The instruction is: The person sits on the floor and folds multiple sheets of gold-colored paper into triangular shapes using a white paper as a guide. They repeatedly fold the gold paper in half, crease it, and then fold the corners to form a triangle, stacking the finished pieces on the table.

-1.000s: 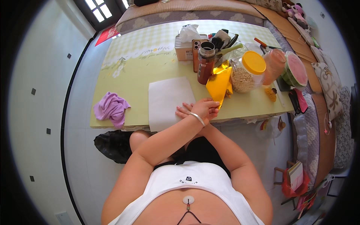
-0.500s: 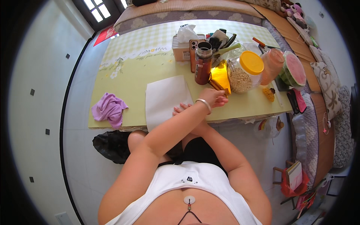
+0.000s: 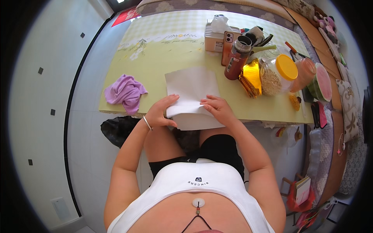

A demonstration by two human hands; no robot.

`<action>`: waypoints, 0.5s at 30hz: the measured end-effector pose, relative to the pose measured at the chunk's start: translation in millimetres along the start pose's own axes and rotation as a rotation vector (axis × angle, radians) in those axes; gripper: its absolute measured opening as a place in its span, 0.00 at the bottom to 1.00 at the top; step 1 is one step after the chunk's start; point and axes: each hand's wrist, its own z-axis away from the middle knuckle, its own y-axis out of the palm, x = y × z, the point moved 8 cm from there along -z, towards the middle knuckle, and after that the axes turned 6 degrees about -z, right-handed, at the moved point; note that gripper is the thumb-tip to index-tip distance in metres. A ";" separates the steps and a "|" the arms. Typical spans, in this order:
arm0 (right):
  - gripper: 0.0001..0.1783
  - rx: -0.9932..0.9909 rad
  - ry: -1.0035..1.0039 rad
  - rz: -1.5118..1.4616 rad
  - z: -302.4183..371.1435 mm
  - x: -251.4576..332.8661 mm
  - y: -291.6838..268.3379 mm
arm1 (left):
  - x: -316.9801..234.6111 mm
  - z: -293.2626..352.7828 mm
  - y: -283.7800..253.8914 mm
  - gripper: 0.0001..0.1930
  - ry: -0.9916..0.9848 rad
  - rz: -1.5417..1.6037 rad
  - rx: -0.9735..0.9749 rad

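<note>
A sheet of white paper (image 3: 192,83) lies at the table's front, its near part folded or bent and hanging over the edge. My left hand (image 3: 161,112), with a silver bangle on its wrist, grips the paper's left side, fingers on top and thumb toward the near edge. On the right side of the fold, my right hand (image 3: 219,108) has its bent fingers on the paper. To the right stands a stack of shiny gold foil sheets (image 3: 251,75), apart from both hands. Left of the paper, a crumpled purple cloth (image 3: 125,93) rests on the table.
Behind the gold stack stand an uncapped dark red flask (image 3: 236,62), a phone (image 3: 226,48) and a tissue box (image 3: 214,39). Farther right are a yellow-lidded jar (image 3: 272,77), a pinkish jar (image 3: 305,73) and a cut watermelon (image 3: 322,83). A black bag (image 3: 118,132) sits below the table.
My left hand has come back from beside the gold stack, uncrossing from my right arm, to the paper's left side. The paper's near part is now folded or bent. The view has shifted.
</note>
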 end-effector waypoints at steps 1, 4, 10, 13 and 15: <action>0.12 0.018 0.051 -0.062 -3.0 1.9 -2.9 | 3.0 5.0 2.3 0.45 0.002 -0.018 0.003; 0.19 0.135 0.097 -0.102 -7.4 3.4 -7.9 | 24.2 15.1 11.1 0.31 -0.124 0.112 -0.150; 0.28 0.140 -0.013 0.056 -1.2 21.8 -31.1 | 50.7 21.5 11.6 0.06 -0.407 0.162 -0.542; 0.20 -0.041 0.045 0.040 -4.8 0.5 -41.5 | 52.1 24.6 13.3 0.06 -0.412 -0.060 -0.624; 0.14 -0.208 0.129 0.007 -10.4 -18.7 -48.0 | 52.1 25.9 13.8 0.08 -0.446 -0.134 -0.688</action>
